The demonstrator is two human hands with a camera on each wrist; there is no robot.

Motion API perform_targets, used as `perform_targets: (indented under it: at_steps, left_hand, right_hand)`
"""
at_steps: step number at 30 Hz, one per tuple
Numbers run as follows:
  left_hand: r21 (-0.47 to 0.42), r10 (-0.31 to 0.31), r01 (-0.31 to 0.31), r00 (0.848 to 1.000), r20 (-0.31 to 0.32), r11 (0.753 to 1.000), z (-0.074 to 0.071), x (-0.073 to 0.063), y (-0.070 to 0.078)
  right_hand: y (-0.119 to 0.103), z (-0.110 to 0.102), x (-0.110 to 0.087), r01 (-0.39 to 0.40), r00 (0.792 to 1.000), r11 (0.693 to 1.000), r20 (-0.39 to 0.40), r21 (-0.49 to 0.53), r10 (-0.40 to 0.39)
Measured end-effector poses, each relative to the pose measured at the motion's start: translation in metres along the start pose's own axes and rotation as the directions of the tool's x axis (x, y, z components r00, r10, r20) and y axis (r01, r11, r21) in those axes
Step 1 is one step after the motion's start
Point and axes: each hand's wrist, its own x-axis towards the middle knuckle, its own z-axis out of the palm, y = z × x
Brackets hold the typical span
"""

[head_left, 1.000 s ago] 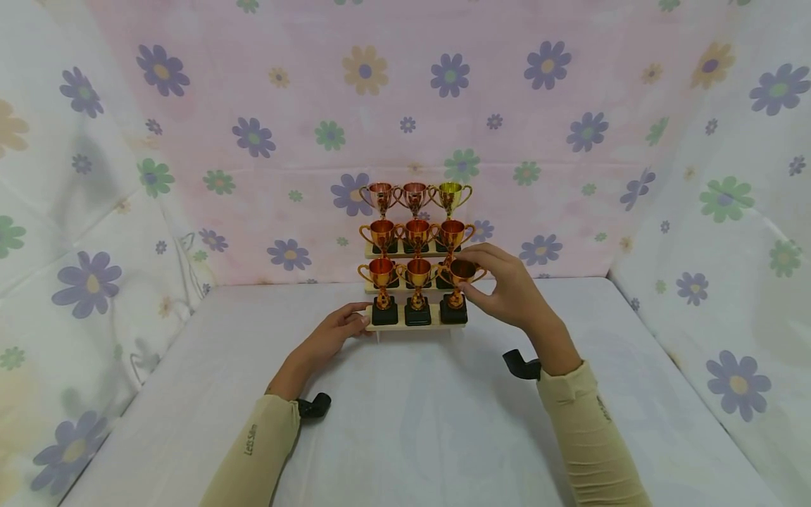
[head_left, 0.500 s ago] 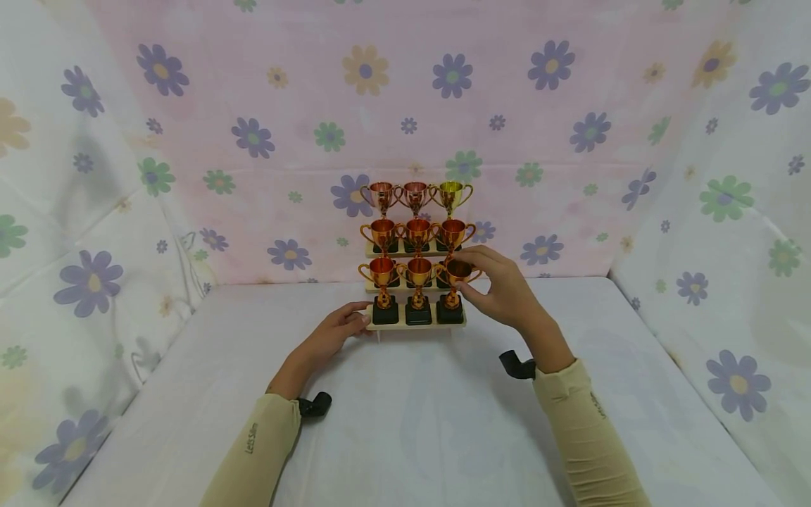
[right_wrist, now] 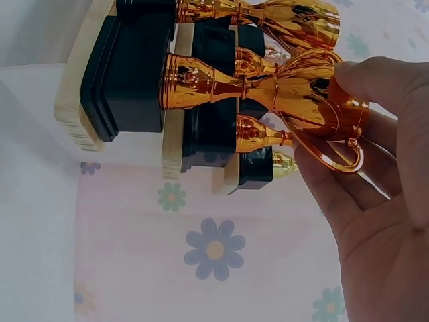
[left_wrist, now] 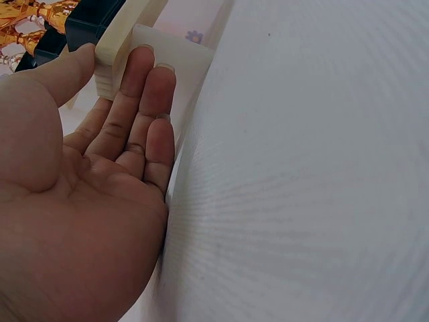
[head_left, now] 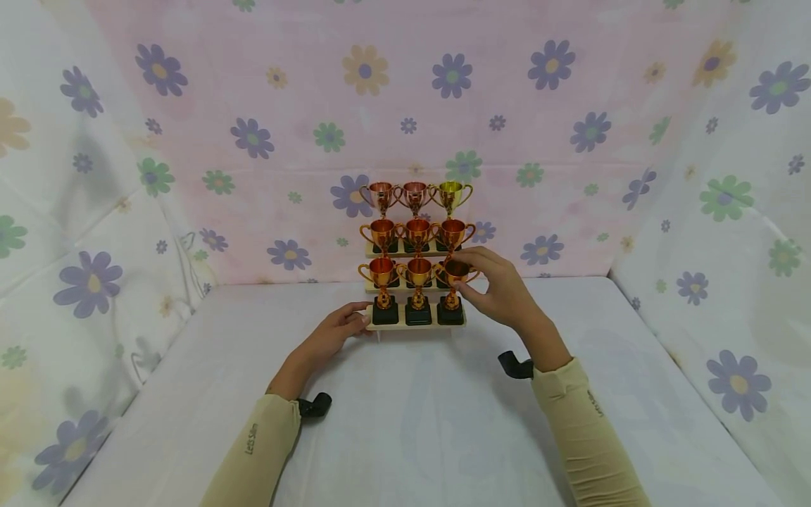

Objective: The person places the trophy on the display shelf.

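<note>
A tiered wooden display stand (head_left: 402, 317) carries three rows of small two-handled trophy cups on black bases. My right hand (head_left: 500, 287) pinches the cup of the front-right copper-gold trophy (head_left: 451, 303) between thumb and fingers. In the right wrist view this trophy's black base (right_wrist: 134, 77) sits on the lowest board, and the fingers lie round the bowl and one handle. My left hand (head_left: 332, 334) holds the left end of that lowest board (left_wrist: 110, 54): thumb at its top edge, fingers underneath beside a white support.
Two more copper-gold trophies stand in the front row, including the middle trophy (head_left: 418, 299). Behind rise a copper-gold row and a top row with two rose-coloured cups and a yellow-gold cup (head_left: 450, 193). White cloth (head_left: 405, 422) covers the table; flowered fabric (head_left: 291, 91) hangs round it.
My right hand has moved slightly left with the front-right trophy, whose base has shifted left on the board and now sits squarer. My left hand has stayed at the board's end.
</note>
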Motion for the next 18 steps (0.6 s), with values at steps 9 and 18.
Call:
perform_targets:
  at_steps: [9, 18]
  left_hand:
    - [0.005, -0.013, 0.013, 1.000, -0.010, 1.000, 0.0005, -0.0003, 0.0013]
    - [0.004, -0.021, 0.021, 1.000, -0.011, 1.000, 0.0001, 0.0006, 0.0014]
  right_hand:
    - [-0.0014, -0.0003, 0.0010, 0.002, 1.000, 1.000, 0.004, 0.002, -0.002]
    - [0.0010, 0.0014, 0.0004, -0.014, 1.000, 1.000, 0.008, -0.004, 0.014]
